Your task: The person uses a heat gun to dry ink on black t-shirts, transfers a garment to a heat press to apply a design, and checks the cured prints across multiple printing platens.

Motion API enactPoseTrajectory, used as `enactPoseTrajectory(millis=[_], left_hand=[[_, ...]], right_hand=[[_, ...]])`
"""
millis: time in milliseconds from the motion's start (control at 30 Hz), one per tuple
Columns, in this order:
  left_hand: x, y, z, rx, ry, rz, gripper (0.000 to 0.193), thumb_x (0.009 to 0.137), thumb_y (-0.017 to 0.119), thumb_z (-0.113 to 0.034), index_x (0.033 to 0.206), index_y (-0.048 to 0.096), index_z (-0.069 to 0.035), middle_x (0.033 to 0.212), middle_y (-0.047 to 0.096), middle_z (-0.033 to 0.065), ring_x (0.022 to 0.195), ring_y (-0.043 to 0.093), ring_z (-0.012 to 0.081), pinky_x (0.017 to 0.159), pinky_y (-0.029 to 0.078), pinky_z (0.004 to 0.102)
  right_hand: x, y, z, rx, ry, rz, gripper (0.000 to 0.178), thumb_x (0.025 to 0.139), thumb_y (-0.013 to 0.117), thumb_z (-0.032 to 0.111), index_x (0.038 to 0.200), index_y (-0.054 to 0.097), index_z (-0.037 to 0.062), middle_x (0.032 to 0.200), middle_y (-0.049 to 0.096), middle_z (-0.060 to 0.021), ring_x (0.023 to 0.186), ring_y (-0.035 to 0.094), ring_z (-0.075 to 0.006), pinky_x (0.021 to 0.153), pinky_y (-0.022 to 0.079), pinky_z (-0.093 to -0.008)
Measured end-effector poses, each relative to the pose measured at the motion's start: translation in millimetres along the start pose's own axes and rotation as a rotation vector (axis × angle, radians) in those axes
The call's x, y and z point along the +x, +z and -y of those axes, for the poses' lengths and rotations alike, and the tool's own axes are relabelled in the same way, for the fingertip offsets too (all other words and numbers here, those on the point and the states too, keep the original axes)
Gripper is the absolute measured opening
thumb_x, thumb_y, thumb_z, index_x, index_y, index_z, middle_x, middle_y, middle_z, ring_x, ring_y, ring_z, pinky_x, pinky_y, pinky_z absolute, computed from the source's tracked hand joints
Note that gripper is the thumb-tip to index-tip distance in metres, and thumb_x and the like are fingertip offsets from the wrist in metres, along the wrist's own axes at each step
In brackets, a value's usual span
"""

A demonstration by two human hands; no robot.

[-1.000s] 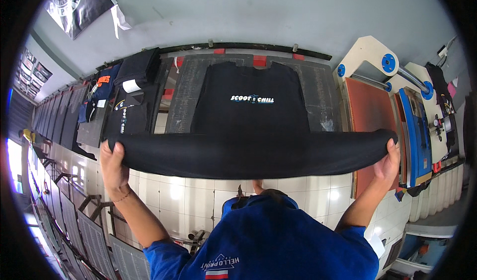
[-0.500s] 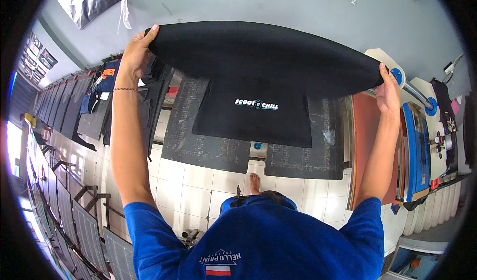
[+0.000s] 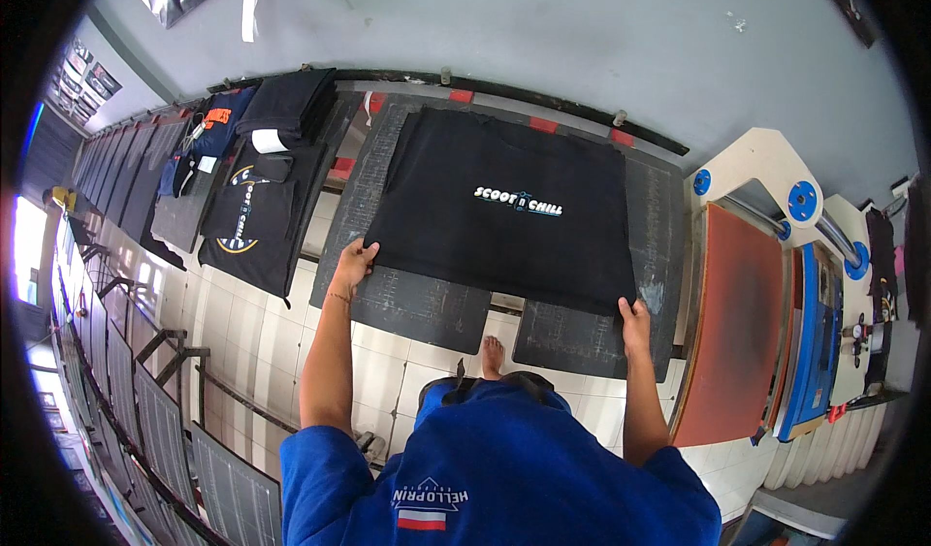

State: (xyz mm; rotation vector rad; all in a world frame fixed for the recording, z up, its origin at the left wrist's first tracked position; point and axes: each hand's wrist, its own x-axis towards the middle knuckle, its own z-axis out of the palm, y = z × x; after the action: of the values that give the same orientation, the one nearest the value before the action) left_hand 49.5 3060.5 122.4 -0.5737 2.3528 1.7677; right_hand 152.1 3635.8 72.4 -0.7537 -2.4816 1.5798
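Note:
A black fabric panel (image 3: 504,250) with a small white and blue print lies spread over dark grey printing boards (image 3: 417,308) in front of me. My left hand (image 3: 355,263) pinches its near left corner between thumb and fingers. At the near right corner, my right hand (image 3: 635,323) grips the cloth the same way. The panel looks mostly flat, with a loose layered edge along its left side. Worn marks show on the boards where they stick out around the fabric.
To the left, folded dark garments (image 3: 281,105) and a printed black cloth (image 3: 254,211) lie on more boards. A reddish-brown screen (image 3: 727,323) and a blue-framed screen (image 3: 815,342) lean at the right, by a white bracket (image 3: 766,173) with metal rods. Behind stands a grey wall (image 3: 543,42).
Both hands have come down and nearer to me, bringing the raised edge of the black fabric panel down onto the boards. The panel now lies spread out instead of folded up.

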Motion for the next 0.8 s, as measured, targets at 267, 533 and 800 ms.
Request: enactPoseTrajectory(millis=[267, 533, 800], left_hand=[[-10, -19, 26, -0.033, -0.003, 0.043, 0.023, 0.092, 0.067, -0.02, 0.078, 0.052, -0.009, 0.069, 0.051, -0.0035, 0.057, 0.049, 0.0066, 0.055, 0.044, 0.0238], [-6, -1, 41, 0.053, -0.094, -0.033, 0.021, 0.09, 0.07, -0.02, 0.079, 0.058, -0.007, 0.064, 0.048, -0.0033, 0.054, 0.05, 0.0073, 0.05, 0.047, 0.0239], [-11, -9, 86, 0.224, 0.164, -0.384, 0.014, 0.081, 0.07, -0.007, 0.093, 0.065, -0.002, 0.08, 0.064, 0.0112, 0.073, 0.061, 0.0184, 0.069, 0.05, 0.034]], right_hand=[[-10, -19, 8, -0.04, -0.067, 0.131, 0.045, 0.092, 0.064, 0.033, 0.118, 0.063, -0.0041, 0.129, 0.056, -0.0201, 0.12, 0.052, -0.0304, 0.104, 0.036, -0.0375], [-12, -11, -14, -0.337, -0.077, 0.011, 0.047, 0.089, 0.067, 0.035, 0.107, 0.064, -0.0081, 0.131, 0.053, -0.0251, 0.116, 0.052, -0.0403, 0.101, 0.039, -0.0432], [-13, -2, 15, -0.478, 0.156, 0.026, 0.041, 0.079, 0.072, 0.032, 0.086, 0.064, -0.0074, 0.098, 0.064, -0.0266, 0.099, 0.059, -0.0385, 0.086, 0.044, -0.0442]])
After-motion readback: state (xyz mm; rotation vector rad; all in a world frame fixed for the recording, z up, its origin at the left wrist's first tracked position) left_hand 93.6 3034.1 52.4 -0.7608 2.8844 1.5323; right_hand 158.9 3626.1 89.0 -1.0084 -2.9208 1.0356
